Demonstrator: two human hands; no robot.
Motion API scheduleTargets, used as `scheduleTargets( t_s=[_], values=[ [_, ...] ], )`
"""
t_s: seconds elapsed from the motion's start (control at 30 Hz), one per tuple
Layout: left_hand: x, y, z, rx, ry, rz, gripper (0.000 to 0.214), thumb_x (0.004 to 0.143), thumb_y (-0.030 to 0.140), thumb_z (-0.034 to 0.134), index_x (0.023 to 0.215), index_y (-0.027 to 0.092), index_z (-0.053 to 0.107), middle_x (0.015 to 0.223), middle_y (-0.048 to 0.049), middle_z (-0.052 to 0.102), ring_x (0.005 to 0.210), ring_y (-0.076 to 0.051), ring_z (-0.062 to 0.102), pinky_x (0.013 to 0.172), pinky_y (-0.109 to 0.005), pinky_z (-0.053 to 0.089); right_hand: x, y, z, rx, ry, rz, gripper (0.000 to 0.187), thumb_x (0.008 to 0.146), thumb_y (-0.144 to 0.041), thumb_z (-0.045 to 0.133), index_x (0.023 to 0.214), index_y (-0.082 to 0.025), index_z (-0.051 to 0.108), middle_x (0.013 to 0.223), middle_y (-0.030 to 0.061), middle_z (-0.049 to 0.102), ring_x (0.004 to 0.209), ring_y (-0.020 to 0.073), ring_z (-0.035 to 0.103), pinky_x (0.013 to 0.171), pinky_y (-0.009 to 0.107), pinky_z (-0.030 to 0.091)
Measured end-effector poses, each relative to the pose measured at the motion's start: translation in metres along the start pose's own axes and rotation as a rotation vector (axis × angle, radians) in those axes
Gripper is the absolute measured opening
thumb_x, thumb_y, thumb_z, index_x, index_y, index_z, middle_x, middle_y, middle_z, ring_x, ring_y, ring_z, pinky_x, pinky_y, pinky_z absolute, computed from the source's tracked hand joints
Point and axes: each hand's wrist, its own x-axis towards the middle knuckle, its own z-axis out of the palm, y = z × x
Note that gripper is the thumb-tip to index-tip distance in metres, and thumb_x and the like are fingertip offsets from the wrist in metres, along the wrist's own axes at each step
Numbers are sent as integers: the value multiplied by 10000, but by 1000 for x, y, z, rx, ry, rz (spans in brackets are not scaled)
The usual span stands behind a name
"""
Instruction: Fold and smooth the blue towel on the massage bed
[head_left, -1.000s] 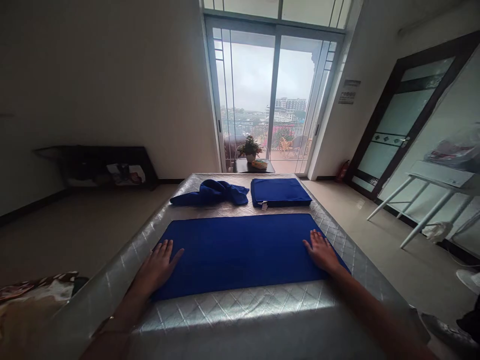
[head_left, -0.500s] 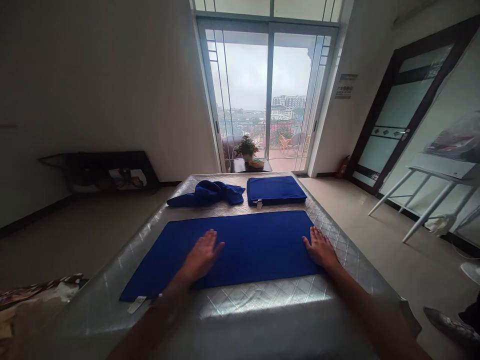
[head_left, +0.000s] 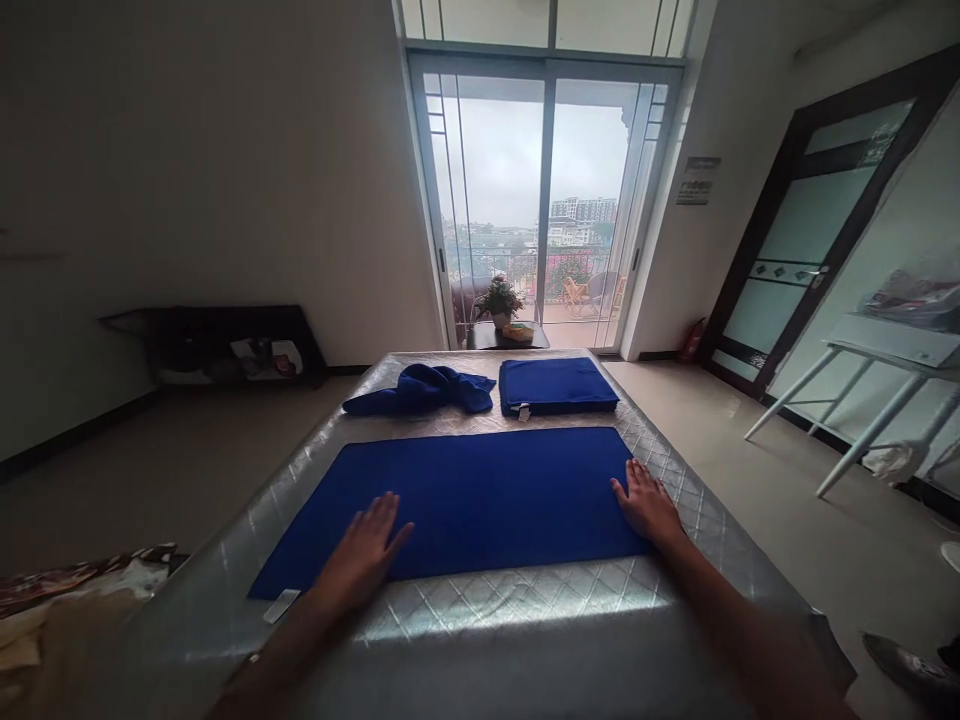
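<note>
A blue cloth point(head_left: 495, 500) lies spread flat across the quilted silvery surface, with a white tag point(head_left: 282, 606) poking out at its near left corner. My left hand point(head_left: 367, 548) rests palm down over its left part, fingers stretched out. At the cloth's right edge, my right hand point(head_left: 649, 503) lies flat with its fingers apart, partly on the cloth. Neither hand holds anything. Farther back sit a crumpled blue cloth point(head_left: 424, 390) on the left and a neat stack of folded blue cloths point(head_left: 559, 385) on the right.
The padded silvery table point(head_left: 525, 640) fills the middle. Beyond it stand a small table with a potted plant point(head_left: 501, 300) and a sliding glass door. A white stand point(head_left: 892, 350) is at the right, a dark low frame point(head_left: 225, 345) at the left. A shoe point(head_left: 904, 665) shows lower right.
My left hand has slid left and toward me over the cloth. My right hand stays at the right edge. The whole view has shifted slightly.
</note>
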Motion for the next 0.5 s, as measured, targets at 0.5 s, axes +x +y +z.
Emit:
scheduleTargets(
  t_s=[0.5],
  values=[
    [-37,-95,17,58,277,-101,796,928,689,235,1522,208,458,1539,-152,506,1493,-382,335,1153,-622,327,-49,-114,-28,-39,9,-240,621,1020,-282,237,1576,-22,334,1655,160,256,1552,260,202,1265,427,101]
  ],
)
